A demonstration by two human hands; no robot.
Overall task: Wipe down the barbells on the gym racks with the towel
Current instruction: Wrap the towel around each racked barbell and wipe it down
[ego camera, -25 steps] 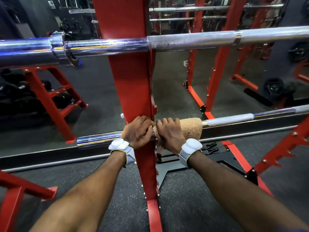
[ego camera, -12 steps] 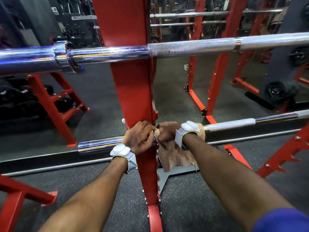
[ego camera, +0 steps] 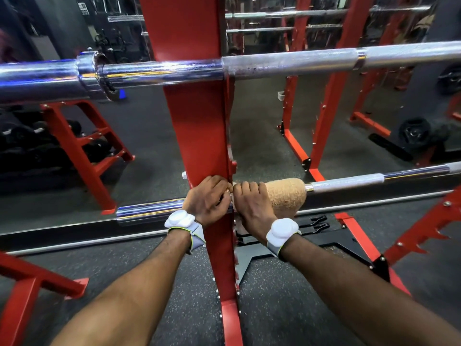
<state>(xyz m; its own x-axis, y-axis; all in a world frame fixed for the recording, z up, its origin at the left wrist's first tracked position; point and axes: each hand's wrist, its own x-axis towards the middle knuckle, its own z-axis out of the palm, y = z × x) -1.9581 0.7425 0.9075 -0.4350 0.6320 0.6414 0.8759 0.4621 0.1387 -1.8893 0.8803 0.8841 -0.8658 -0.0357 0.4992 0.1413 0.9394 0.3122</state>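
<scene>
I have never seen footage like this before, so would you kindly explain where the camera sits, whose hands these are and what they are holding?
No machine here: a person wears a wide-angle camera on the head, looking forward and down, so this single view shows their own forearms. The left hand grips the lower chrome barbell where it meets the red steel rack upright. The right hand holds a tan terry towel wrapped around that same bar, just right of the upright. An upper chrome barbell rests higher on the rack. Each wrist carries a white strapped device. Underfoot is dark speckled rubber flooring.
</scene>
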